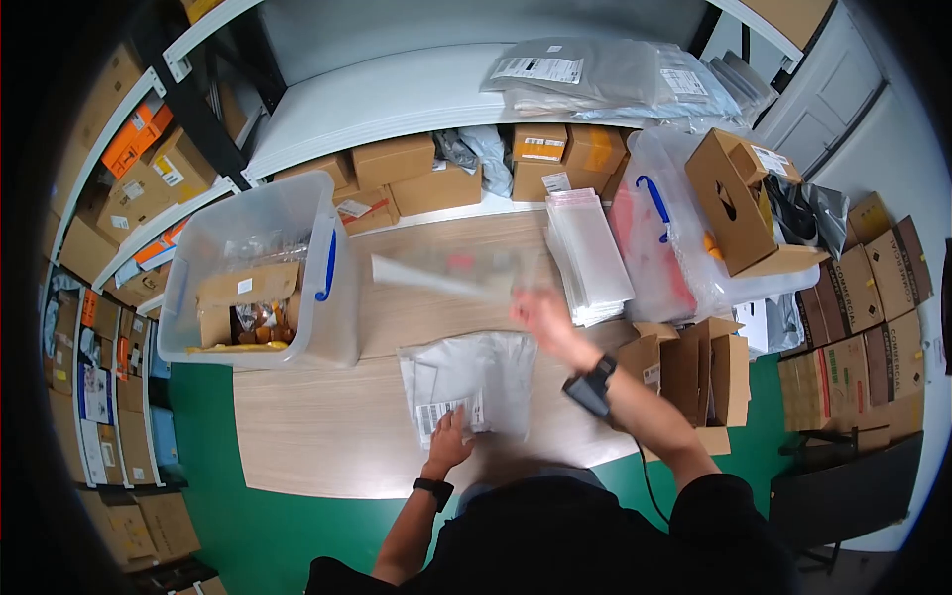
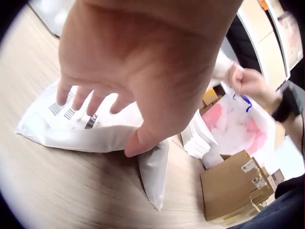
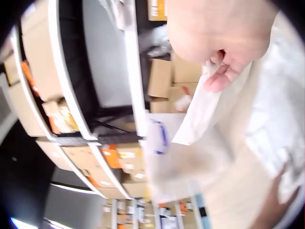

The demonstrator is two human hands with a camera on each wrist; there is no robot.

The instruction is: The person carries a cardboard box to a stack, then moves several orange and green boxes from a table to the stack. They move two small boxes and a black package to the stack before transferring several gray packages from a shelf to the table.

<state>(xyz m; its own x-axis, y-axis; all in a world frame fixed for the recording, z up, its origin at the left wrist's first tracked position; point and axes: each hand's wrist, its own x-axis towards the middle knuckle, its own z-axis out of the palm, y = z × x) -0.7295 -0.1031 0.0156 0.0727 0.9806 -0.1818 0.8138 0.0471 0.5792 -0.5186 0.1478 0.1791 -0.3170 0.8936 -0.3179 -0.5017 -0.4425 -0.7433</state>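
A grey plastic mailing bag (image 1: 501, 372) with a printed barcode label lies near the front of the table. My left hand (image 1: 451, 443) rests on its labelled lower part with the fingers spread; the left wrist view has the palm over the bag (image 2: 90, 136). Further back, above the tabletop, my right hand (image 1: 548, 322) pinches one end of a flat, pale plastic bag (image 1: 441, 270), blurred by motion. In the right wrist view this pale strip (image 3: 198, 112) hangs from between thumb and fingers.
At the left stands a clear plastic bin (image 1: 342, 307) with packages inside. A stack of white plastic bags (image 1: 590, 258) lies right of centre, by another clear bin (image 1: 645, 218). An open cardboard box (image 1: 684, 372) sits at the right edge, and shelves of boxes (image 1: 392, 164) line the back.
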